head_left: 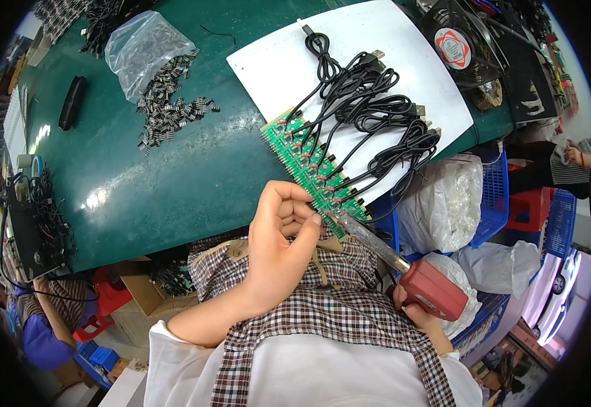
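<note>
A green circuit board panel (294,150) with red wires and pins along its edge lies slantwise at the table's near side. Several coiled black USB cables (377,105) run from it over a white sheet (268,47). My left hand (278,234) is at the panel's near end, thumb and fingers curled in a pinch; whatever is between them is mostly hidden. My right hand (416,317) is closed round the red handle of a soldering iron (434,290). Its metal shaft points up and left, the tip at the board beside my left fingertips.
Small metal connectors (166,112) spill from a clear plastic bag (143,51) on the green table (132,183). A black bar-shaped object (73,102) lies further left. A black fan (460,47) stands at the far right, with bagged blue crates (492,197) below. Other people sit on both sides.
</note>
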`<act>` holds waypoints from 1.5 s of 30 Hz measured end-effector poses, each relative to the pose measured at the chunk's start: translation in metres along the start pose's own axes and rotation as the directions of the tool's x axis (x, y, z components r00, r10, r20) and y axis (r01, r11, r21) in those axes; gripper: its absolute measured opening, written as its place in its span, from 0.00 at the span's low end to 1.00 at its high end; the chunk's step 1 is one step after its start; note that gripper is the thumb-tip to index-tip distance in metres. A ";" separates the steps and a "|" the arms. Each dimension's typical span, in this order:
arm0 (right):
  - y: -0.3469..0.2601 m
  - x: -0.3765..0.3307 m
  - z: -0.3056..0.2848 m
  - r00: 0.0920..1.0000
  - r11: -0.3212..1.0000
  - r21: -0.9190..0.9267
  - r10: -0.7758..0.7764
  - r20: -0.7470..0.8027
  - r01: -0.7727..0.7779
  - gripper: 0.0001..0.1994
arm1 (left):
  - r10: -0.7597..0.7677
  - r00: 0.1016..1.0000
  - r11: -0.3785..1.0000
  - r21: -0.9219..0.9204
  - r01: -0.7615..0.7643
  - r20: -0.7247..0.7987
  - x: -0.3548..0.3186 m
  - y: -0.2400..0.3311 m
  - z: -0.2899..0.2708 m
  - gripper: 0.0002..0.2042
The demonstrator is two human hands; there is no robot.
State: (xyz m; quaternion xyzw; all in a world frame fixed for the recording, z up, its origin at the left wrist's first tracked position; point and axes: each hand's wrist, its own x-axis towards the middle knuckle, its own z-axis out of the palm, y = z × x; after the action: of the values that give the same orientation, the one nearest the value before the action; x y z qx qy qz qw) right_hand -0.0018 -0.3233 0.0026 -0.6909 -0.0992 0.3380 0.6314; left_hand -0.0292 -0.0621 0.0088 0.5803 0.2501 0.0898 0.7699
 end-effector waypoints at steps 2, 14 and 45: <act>-0.003 0.000 0.001 0.999 0.998 -0.051 -0.036 -0.009 0.036 0.25 | -0.003 1.000 1.000 0.006 0.003 -0.007 0.000 0.001 0.000 0.11; 0.002 -0.015 -0.011 0.999 0.991 -0.131 -0.042 0.006 0.042 0.24 | -0.002 1.000 1.000 -0.018 0.002 -0.011 0.000 -0.002 -0.001 0.12; -0.014 -0.001 0.008 0.991 0.989 0.082 -0.117 -0.058 0.122 0.32 | 0.449 0.763 0.561 0.811 0.165 -0.465 0.042 0.036 -0.151 0.09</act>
State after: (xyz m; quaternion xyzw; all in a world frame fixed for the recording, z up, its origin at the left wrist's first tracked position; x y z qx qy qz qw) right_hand -0.0028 -0.3148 0.0161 -0.6647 -0.1090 0.2848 0.6820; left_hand -0.0616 0.0948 0.0004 0.8210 0.4521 0.2187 0.2715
